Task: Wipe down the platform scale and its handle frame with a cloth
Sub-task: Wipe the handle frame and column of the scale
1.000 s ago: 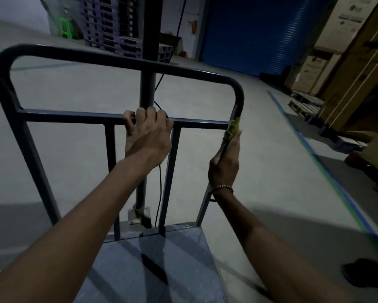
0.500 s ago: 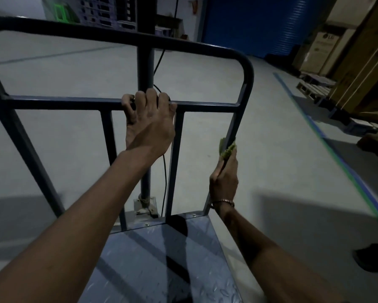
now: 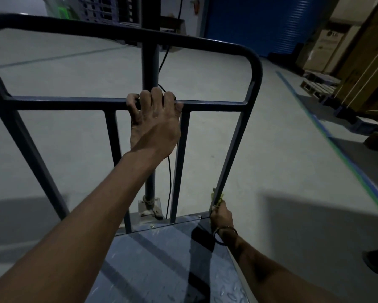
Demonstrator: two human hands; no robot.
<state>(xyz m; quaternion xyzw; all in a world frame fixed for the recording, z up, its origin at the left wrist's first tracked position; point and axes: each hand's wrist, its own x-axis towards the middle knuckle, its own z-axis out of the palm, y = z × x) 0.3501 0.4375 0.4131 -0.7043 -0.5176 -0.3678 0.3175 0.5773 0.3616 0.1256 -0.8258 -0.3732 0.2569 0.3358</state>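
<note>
Sliding lower than before, right hand presses cloth near frame base

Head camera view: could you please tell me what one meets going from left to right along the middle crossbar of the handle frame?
Left upright of the frame → first thin bar → left hand gripping the crossbar → second thin bar → right upright, with the right hand and green cloth at its foot.

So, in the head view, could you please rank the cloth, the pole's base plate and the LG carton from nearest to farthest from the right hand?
From the right hand:
1. Cloth, in its grip against the frame's right post.
2. Base plate, to its left.
3. LG carton, far off at upper right.
</note>
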